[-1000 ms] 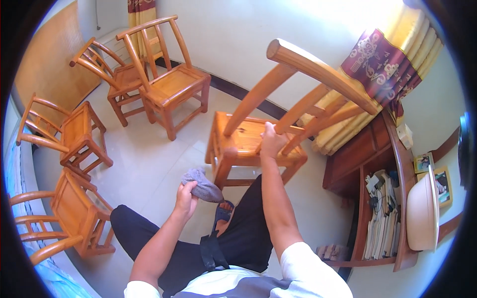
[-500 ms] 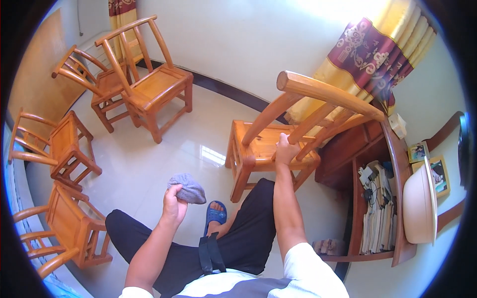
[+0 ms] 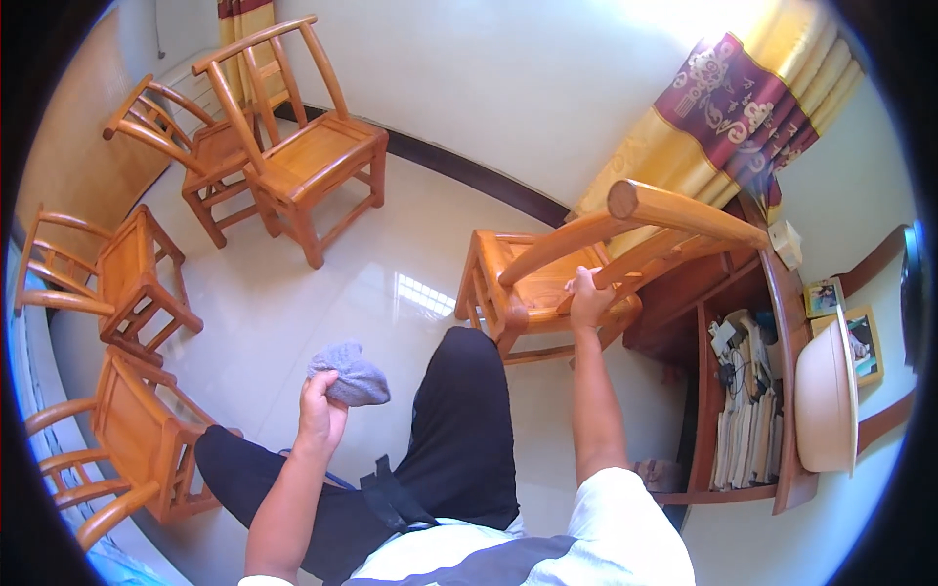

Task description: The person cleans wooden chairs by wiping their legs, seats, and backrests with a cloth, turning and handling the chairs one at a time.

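Observation:
A wooden chair (image 3: 557, 273) stands in front of me to the right, its back tilted toward me. My right hand (image 3: 590, 297) is closed round one of the slats of its backrest, just above the seat. A bunched grey cloth (image 3: 354, 375) is pinched in my left hand (image 3: 322, 405), held in the air over the floor and well apart from the chair. My legs in black trousers are bent below it.
Several similar wooden chairs, such as one (image 3: 318, 161), stand along the left and far left. At the right is a brown cabinet (image 3: 796, 391) with papers and a beige basin (image 3: 826, 400). A yellow and maroon curtain (image 3: 723, 107) hangs behind the held chair.
The held chair has tipped nearer me, its top rail lower and further right, with my right hand on it. My left hand and the cloth shifted slightly left. The slippered foot is now mostly hidden.

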Available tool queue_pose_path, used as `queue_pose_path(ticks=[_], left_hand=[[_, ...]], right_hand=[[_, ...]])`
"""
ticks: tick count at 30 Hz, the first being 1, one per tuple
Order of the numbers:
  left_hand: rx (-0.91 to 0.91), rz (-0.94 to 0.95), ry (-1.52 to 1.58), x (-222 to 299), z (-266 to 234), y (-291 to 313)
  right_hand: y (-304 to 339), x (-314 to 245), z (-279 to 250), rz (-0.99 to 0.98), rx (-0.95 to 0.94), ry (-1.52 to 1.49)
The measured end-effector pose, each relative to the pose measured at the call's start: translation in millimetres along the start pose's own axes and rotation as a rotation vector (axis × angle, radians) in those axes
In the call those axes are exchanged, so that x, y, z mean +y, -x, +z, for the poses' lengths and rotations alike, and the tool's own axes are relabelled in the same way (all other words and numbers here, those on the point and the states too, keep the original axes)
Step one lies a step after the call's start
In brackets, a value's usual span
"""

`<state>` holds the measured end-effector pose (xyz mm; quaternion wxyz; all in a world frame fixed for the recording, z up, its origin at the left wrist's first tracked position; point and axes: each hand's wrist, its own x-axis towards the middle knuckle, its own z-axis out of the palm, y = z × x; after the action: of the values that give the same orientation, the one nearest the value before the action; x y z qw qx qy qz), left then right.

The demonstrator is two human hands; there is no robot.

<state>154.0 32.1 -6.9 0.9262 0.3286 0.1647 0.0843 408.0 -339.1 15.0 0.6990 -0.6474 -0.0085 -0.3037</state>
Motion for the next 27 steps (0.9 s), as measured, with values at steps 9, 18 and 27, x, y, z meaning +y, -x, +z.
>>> queue_pose_path(ticks=[9,18,27], left_hand=[[-0.001,0.056,0.029,16,-16,14],[-0.061,0.006,0.054,16,5,10],[-0.009,-0.018,-0.003,13,4,9]], right_hand=[[-19,0,-56,0.032,-0.222,0.045],[-40,67,-175,0.003,0.140,0.092],[-59,67,-199,0.295,-0.054,0.290]])
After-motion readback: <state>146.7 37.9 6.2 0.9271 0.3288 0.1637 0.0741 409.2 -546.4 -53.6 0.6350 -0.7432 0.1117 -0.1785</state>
